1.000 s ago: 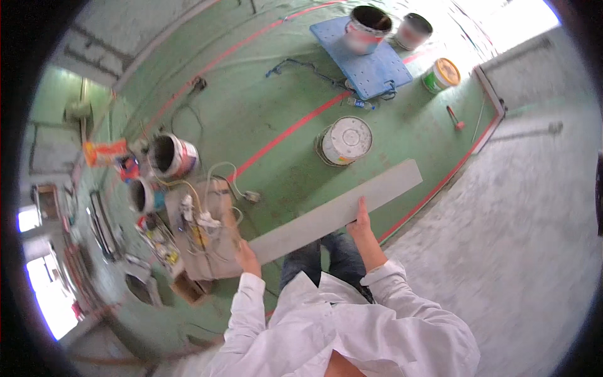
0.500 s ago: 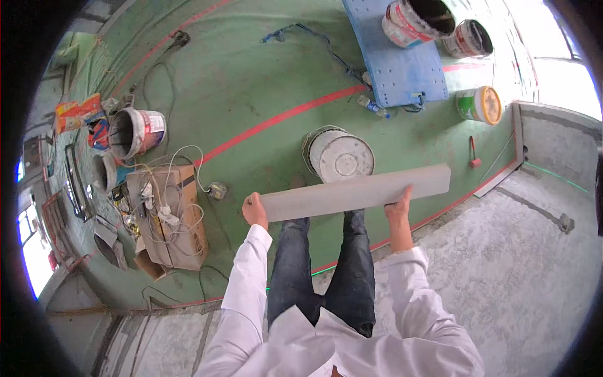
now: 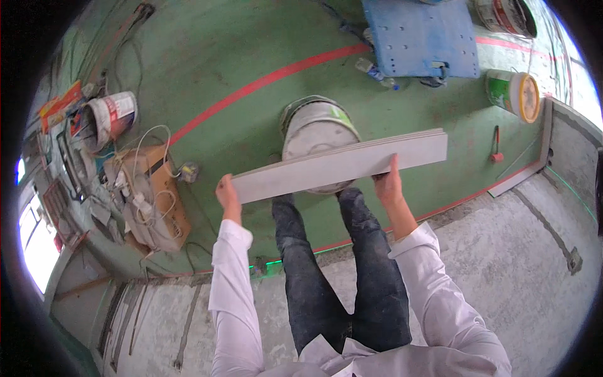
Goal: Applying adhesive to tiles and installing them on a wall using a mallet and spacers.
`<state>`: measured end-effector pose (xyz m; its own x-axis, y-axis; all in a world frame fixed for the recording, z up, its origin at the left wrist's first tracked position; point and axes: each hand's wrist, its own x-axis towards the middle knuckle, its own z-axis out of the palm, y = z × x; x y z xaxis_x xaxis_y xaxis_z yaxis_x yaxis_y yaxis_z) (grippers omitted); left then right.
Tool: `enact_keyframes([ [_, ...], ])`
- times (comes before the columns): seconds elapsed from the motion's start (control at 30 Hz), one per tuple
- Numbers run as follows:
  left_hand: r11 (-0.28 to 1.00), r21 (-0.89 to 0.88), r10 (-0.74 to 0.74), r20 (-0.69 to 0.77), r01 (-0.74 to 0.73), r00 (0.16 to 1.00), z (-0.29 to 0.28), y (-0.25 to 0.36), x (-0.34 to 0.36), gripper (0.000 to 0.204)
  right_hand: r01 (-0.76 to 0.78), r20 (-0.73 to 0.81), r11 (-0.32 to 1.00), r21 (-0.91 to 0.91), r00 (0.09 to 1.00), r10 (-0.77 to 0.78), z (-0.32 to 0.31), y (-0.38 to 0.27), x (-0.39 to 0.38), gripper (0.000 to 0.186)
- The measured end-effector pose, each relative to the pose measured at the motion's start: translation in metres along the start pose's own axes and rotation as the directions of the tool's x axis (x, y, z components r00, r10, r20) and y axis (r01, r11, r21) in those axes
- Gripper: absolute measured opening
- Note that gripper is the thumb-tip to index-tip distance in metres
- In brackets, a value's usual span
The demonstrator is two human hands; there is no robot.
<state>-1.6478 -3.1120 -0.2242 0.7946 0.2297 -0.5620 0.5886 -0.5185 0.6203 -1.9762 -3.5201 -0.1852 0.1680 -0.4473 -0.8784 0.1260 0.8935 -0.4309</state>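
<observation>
I grip a long, pale grey board [image 3: 314,168], apparently a short stack of thin strips, with both hands. My left hand [image 3: 227,195] is closed round its left end, and my right hand [image 3: 391,190] grips its lower edge toward the right. Beneath and just beyond it stands a white bucket with a dusty lid [image 3: 319,132], partly hidden by the board. My legs in dark jeans are below, on either side of the bucket's near side.
A blue plastic platform [image 3: 418,34], a bottle [image 3: 377,74], buckets [image 3: 515,94] and a red roller [image 3: 497,151] lie right. Left are a cardboard piece [image 3: 163,210] with cables, a tipped bucket [image 3: 108,119] and clutter. A green floor covering [image 3: 220,75] borders bare concrete [image 3: 490,257].
The board has swung from a steep slant to nearly level and now lies across the view over the middle bucket. My view has turned, with more of my legs showing.
</observation>
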Motion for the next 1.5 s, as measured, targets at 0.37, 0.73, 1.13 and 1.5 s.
enact_keyframes([
  [0.37, 0.282, 0.243, 0.435, 0.830, -0.928, 0.350, 0.116, 0.124, -0.216, 0.114, -0.139, -0.019, 0.619, -0.773, 0.980, 0.198, -0.140, -0.059, -0.063, 0.040],
  [0.73, -0.048, 0.136, 0.472, 0.876, -0.990, 0.098, 0.194, 0.104, -0.229, 0.115, -0.346, -0.322, 0.673, -0.654, 0.932, 0.167, -0.328, -0.043, -0.221, 0.048],
  [1.13, -0.096, 0.080, 0.492, 0.870, -0.992, 0.023, 0.176, 0.142, -0.251, 0.107, -0.321, -0.182, 0.567, -0.758, 0.940, 0.288, -0.300, 0.029, -0.314, 0.050],
  [1.5, 0.889, -0.009, -0.044, 0.993, -0.458, -0.105, -0.038, 0.320, -0.514, 0.082, -0.274, -0.256, 0.813, -0.514, 0.953, 0.160, -0.385, -0.098, -0.528, 0.043],
])
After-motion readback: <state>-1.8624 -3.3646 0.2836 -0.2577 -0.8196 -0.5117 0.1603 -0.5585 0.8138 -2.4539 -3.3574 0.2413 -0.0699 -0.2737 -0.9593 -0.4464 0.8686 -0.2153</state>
